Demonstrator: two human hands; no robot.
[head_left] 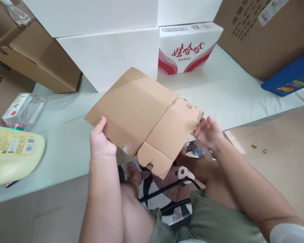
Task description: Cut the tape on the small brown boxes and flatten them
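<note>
A flattened brown cardboard box (139, 108) is held tilted above my lap, with its folded flaps and cut slots toward the right and bottom. My left hand (101, 140) grips its lower left edge, the thumb lying on top and the other fingers hidden beneath. At the right end, my right hand (207, 131) has its fingers curled at the ragged flap edge, thumb raised. The fingertips there are partly hidden behind the cardboard.
White cartons (111, 54) and a red-and-white water carton (187, 50) stand at the back of the pale green surface (66, 141). On the left are a clear bottle (25, 109), a yellow jug (15, 155) and an open brown box (45, 57). A blue box (291, 76) lies right.
</note>
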